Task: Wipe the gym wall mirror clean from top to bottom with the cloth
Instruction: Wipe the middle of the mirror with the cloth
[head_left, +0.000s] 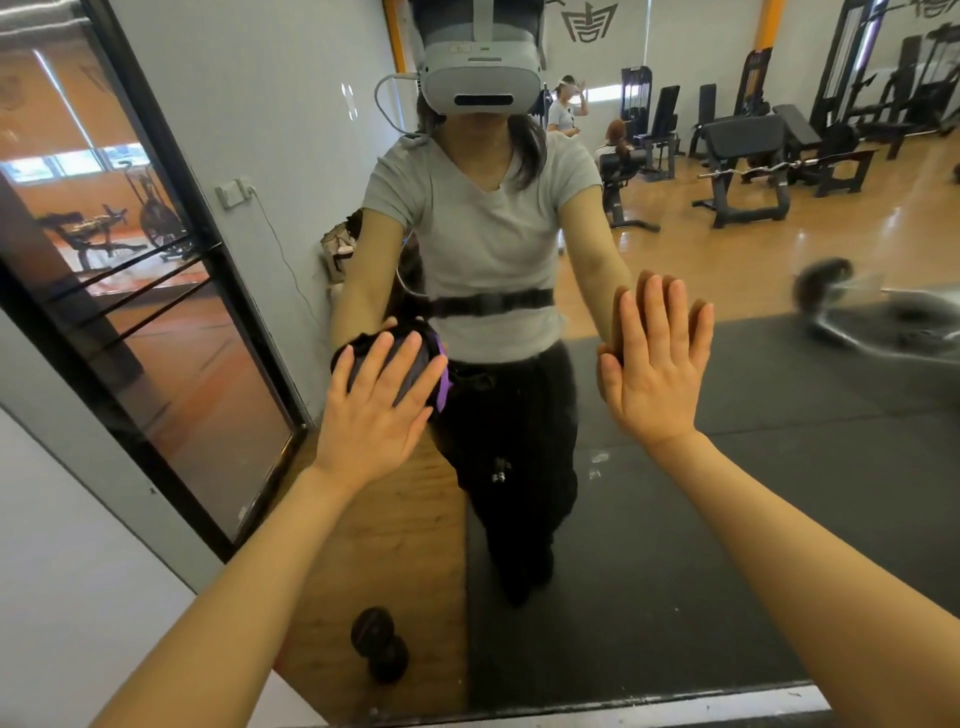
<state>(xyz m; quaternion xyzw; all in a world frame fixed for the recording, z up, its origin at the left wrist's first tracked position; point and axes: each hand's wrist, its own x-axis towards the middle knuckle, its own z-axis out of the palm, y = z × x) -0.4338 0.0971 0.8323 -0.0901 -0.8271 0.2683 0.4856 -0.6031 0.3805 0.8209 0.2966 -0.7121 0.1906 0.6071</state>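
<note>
Dark cloth (410, 348) under flat left hand (374, 410) against mirror (727, 467); right hand (654, 374) flat, bare.

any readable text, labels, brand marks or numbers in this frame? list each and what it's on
Nothing can be quoted with confidence.
Large dark emblem on the far wall, reflected in the mirror: stylised characters, cut off by the frame top, mirror-reversed, not readable.
Headset in the reflection: a small mark on its front, too small to read.
Cloth under the left hand: no print visible.
Wall switch plate: no legible marking.
</note>
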